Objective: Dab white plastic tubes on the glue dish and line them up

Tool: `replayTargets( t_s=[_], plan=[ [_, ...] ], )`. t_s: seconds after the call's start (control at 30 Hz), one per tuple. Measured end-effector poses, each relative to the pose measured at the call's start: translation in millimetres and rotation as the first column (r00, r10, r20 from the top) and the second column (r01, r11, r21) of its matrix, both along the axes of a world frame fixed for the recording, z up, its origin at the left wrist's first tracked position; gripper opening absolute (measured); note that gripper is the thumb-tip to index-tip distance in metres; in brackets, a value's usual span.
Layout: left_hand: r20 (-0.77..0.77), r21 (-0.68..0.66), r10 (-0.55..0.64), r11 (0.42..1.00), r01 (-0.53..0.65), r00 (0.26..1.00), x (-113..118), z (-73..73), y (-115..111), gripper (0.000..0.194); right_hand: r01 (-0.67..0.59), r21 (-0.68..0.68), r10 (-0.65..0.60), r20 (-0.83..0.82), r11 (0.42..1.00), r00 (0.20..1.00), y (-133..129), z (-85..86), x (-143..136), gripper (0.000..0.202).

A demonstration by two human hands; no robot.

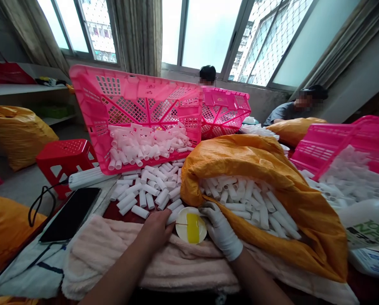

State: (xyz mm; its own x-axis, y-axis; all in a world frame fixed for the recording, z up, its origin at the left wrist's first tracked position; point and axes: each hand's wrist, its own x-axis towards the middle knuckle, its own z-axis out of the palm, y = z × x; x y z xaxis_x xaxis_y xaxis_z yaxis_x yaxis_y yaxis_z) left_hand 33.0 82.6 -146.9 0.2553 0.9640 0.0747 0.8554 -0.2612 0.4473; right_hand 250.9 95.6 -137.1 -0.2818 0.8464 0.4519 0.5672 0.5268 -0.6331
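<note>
Room with bright windows; work surface spread with a pink cloth, both hands at a small white dish.
Dish sits near the cloth's far edge, between the hands, and bears a yellow piece. Left hand, bare, fingers closed on a white tube at the dish's left side. Right hand, white-gloved, fingers curled at the dish's right rim, beside the mouth of an orange sack; fingertips poorly seen, so cannot tell whether they grip anything. Sack holds many tubes; more loose tubes lie beyond the left hand, below a tilted pink crate. Dark phone at far left.
</note>
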Motion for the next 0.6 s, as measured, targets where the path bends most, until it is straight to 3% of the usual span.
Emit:
replayTargets(
  t_s=[0.07,0.17,0.23,0.37,0.53,0.6],
  plan=[
    [0.017,0.014,0.009,1.000,-0.009,1.000,0,1.4,0,0.012,0.023,0.082,-0.022,-0.017,0.996,1.000,0,0.0,1,0.019],
    [0.050,0.156,0.044,0.986,-0.051,0.998,-2,6.0,-3,0.016,0.064,0.124,-0.042,-0.177,0.990,0.983,-3,0.4,1,0.020],
    [0.063,0.240,0.041,0.969,-0.055,0.997,-2,9.2,-5,0.024,0.056,0.035,-0.042,-0.316,0.998,0.948,-7,2.3,-2,0.021],
    [0.076,0.241,-0.032,0.970,0.013,0.997,0,11.7,-9,0.028,-0.071,-0.146,-0.009,-0.486,0.987,0.874,-17,12.9,-13,0.019],
    [0.105,0.226,-0.114,0.970,0.089,0.988,5,12.0,-10,0.019,-0.174,-0.014,0.148,-0.457,0.985,0.877,-25,30.4,-24,0.011],
    [0.070,0.224,-0.139,0.967,0.120,0.988,8,14.7,-12,0.014,-0.191,-0.036,0.161,-0.396,0.981,0.904,-26,33.9,-28,0.013]
  ],
)
